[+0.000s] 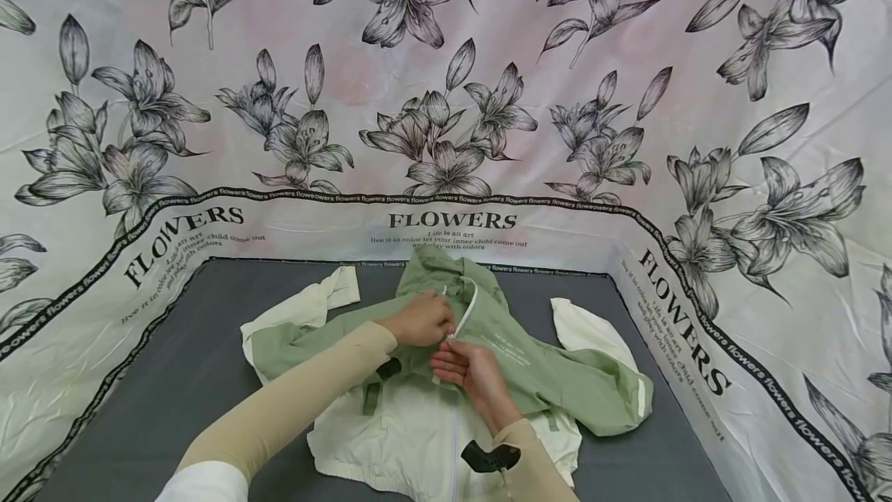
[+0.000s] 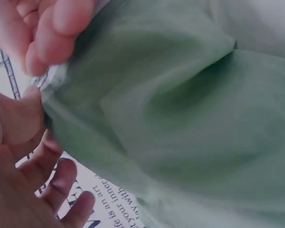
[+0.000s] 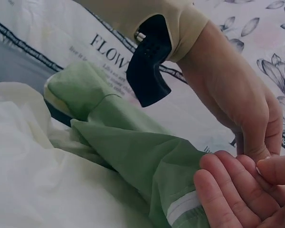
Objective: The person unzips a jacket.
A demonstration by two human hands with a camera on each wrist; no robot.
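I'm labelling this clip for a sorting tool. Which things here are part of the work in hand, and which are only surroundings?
In the work:
- green and cream jacket, lying on the table
- its white zipper
- left hand, gripping the green fabric by the zipper
- right hand, pinching the zipper edge

Only surroundings:
- grey table top
- flower-printed backdrop cloth around it

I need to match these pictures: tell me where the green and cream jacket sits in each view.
Head: jacket at centre bottom on the grey mat, under both hands.
Left wrist: its green cloth fills the right and centre.
Right wrist: green sleeve at centre, cream below left.
Shared landmark: the FLOWERS lettering.
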